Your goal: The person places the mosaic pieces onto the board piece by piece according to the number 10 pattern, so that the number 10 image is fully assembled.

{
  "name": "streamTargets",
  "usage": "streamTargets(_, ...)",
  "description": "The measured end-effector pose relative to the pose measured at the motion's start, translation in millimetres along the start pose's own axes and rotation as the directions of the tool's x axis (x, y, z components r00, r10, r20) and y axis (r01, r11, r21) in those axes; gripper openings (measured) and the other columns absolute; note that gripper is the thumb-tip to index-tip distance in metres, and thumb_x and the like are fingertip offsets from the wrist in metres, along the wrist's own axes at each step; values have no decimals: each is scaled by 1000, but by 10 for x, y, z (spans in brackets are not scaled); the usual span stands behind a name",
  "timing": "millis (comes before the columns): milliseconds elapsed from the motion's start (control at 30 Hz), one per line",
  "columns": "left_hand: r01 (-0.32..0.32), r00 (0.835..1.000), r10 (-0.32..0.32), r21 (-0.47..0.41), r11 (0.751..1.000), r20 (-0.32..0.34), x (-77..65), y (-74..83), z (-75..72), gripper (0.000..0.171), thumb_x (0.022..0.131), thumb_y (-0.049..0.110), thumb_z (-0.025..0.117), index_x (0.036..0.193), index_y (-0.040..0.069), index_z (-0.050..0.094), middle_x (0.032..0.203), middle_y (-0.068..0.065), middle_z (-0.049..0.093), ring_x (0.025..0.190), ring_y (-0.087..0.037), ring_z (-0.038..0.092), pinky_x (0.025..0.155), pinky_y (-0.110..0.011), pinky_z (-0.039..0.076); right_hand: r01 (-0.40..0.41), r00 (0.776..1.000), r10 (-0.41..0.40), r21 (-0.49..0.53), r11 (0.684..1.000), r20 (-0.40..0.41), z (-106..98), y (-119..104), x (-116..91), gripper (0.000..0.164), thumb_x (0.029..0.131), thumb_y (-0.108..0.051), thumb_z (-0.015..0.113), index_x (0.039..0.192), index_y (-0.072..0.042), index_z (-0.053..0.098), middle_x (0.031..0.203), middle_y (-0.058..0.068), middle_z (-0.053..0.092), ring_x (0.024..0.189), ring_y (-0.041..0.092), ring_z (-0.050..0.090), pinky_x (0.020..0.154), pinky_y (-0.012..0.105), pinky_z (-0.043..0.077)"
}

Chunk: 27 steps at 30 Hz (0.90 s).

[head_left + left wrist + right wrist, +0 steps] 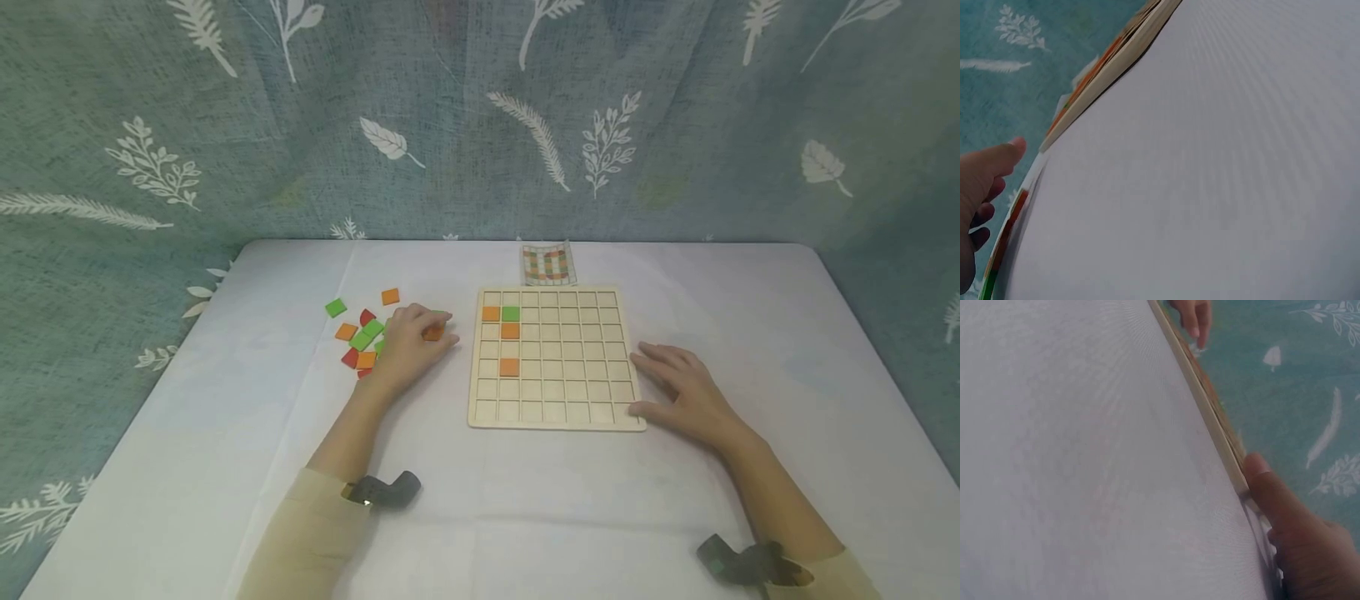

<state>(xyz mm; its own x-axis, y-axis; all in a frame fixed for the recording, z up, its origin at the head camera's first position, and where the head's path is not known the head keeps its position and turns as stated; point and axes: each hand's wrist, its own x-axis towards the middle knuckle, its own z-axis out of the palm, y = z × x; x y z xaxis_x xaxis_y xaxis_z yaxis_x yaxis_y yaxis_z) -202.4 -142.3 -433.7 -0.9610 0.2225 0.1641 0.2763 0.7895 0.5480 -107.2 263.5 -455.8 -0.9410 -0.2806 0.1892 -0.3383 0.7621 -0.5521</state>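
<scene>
in the head view, the grid board (566,389) lies flat on the white-covered bench (570,517), a little right of the frame's middle. four tiles sit in its cells, all toward the board's left side: an orange tile (491,313) and a green tile (511,313) side by side in the second row from the top, then two more orange ones in the column under the green, in the third and fifth rows.

the left hand (408,346), left of the frame's middle, reaches over the right part of a scatter of loose tiles (361,341) in green, orange and red. its thumb and forefinger are apart at the tips, with another orange piece (433,333) showing between them; whether they touch it cannot be told. the left wrist view shows the thumb extended, and coloured edges low at the left of the frame.

the right hand (686,396) rests at the board's right edge, its fingers spread from the thumb, which touches the lower right corner. the right wrist view shows that thumb against the board's edge, at the lower right of the frame.

a small patterned card (548,264) lies just beyond the board, at the upper middle of the head view. a blue-green curtain (450,125) with white leaf prints fills the top of the frame. a dark device (386,490) is worn near the left cuff, another near the right.
</scene>
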Motion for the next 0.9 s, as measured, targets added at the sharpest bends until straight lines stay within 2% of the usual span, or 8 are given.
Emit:
streamTargets(167, 36, 999, -36, -13, 999, -13, -111, -132, -120, 39, 83, 33, 70, 116, 14, 67, 102, -2, 55, 99, -21, 42, 79, -38, 35, -8, 1000, 8, -1, 1000, 2, -1, 2, -1, 75, 70, -43, 80, 133, -11, 54, 143, 13, 43, 130, 39, 33, 102, 60, 25)
streamTargets(333, 14, 999, -15, -25, 1000, -32, -215, -290, -223, 38, 84, 31, 70, 116, 12, 67, 103, -4, 54, 101, -24, 42, 83, -41, 32, -15, 1000, 15, -3, 1000, 2, -9, -11, 2, 75, 70, -42, 80, 133, -10, 54, 144, 13, 43, 130, 39, 33, 103, 59, 25)
streamTargets(467, 4, 998, -3, 17, 1000, -64, -284, -361, -295, 37, 82, 28, 72, 114, 10, 68, 104, -8, 57, 100, -28, 43, 89, -47, 29, -14, 1000, 14, -6, 1000, 4, -14, -28, 1, 76, 70, -42, 80, 133, -10, 54, 143, 13, 43, 130, 39, 33, 103, 59, 25)
streamTargets(533, 22, 998, -19, 47, 999, -68, -309, -383, -321, 38, 82, 28, 72, 114, 10, 67, 107, -9, 58, 102, -30, 43, 92, -49, 27, -10, 1000, 10, -10, 1000, 3, -13, -29, 1, 76, 70, -42, 80, 133, -10, 54, 143, 13, 43, 130, 40, 33, 103, 59, 25)
streamTargets(667, 58, 997, -53, 94, 994, -61, -334, -431, -337, 38, 83, 28, 71, 115, 8, 67, 110, -13, 58, 108, -33, 43, 96, -52, 23, -5, 1000, 5, -10, 1000, 0, -9, -27, 1, 75, 69, -41, 81, 132, -9, 54, 143, 13, 43, 129, 40, 33, 103, 59, 25)
streamTargets(900, 69, 996, -65, 68, 995, -61, -333, -456, -307, 35, 82, 27, 72, 111, 6, 69, 105, -12, 60, 107, -33, 47, 97, -52, 24, -23, 1000, 23, -14, 1000, 1, -2, -17, 8, 76, 69, -43, 80, 132, -10, 54, 143, 13, 43, 130, 39, 33, 103, 59, 25)
